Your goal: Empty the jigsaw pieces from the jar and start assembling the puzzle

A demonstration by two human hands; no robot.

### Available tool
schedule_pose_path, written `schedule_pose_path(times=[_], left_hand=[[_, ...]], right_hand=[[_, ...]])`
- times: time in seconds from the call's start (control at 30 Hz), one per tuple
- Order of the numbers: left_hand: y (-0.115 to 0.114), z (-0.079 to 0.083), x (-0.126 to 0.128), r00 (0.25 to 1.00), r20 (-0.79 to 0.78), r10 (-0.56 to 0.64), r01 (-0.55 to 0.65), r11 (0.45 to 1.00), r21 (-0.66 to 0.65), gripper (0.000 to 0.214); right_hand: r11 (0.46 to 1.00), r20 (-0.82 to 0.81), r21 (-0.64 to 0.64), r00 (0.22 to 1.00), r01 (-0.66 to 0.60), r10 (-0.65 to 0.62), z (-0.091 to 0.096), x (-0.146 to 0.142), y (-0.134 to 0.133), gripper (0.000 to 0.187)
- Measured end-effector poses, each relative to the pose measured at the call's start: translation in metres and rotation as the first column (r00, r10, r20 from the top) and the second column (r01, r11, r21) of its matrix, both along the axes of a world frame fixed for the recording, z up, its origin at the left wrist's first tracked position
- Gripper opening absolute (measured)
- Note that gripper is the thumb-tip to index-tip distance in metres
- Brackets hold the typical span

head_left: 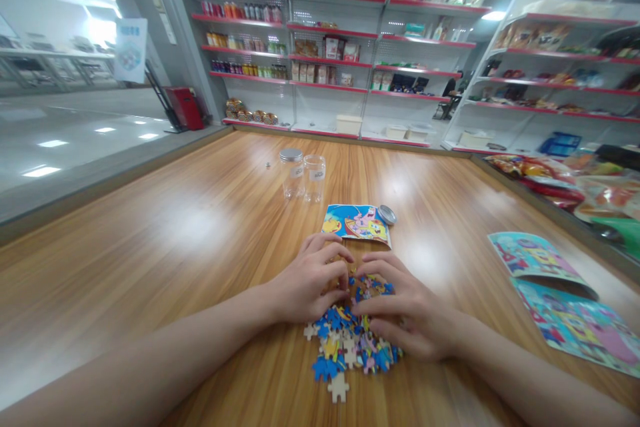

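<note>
A loose heap of jigsaw puzzle pieces (350,340) lies on the wooden table, some blue or many-coloured, others pale side up. At the heap's left edge is my left hand (315,277), fingers curved and apart, fingertips near the pieces. Across from it, my right hand (410,307) spreads its fingers over the right side of the heap. No piece is visibly gripped in either hand; some pieces are hidden under the fingers. Just beyond the hands lies a cartoon picture sheet (357,221), with a round metal lid (387,215) on its right corner.
Two clear jars stand farther back: a lidded jar (292,173) and an uncapped jar (315,179). Two cartoon sheets (580,320) lie at the right. Packaged snacks (575,187) are beyond the table's right edge (550,210). Stocked shelves (327,87) line the back.
</note>
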State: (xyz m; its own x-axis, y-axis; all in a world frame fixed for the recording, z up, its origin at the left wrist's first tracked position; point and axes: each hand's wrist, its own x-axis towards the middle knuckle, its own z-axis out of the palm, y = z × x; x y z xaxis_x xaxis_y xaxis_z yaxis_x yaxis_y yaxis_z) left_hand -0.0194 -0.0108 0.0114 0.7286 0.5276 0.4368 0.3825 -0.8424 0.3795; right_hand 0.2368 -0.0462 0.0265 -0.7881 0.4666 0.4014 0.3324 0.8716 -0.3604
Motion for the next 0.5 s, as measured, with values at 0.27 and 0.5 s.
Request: schedule_pose_path(times=[0.27, 0.5], left_hand=[[-0.002, 0.006, -0.003, 0.997, 0.069, -0.02, 0.024, 0.998, -0.053, 0.019], [-0.002, 0.009, -0.004, 0.994, -0.034, -0.107, 0.104, 0.992, -0.067, 0.033]], right_hand=[[1.0, 0.037, 0.004, 0.999, 0.019, -0.019, -0.003, 0.0, 0.0, 0.023], [1.0, 0.049, 0.028, 0.999, -0.011, 0.01, -0.001, 0.0, -0.001, 0.023]])
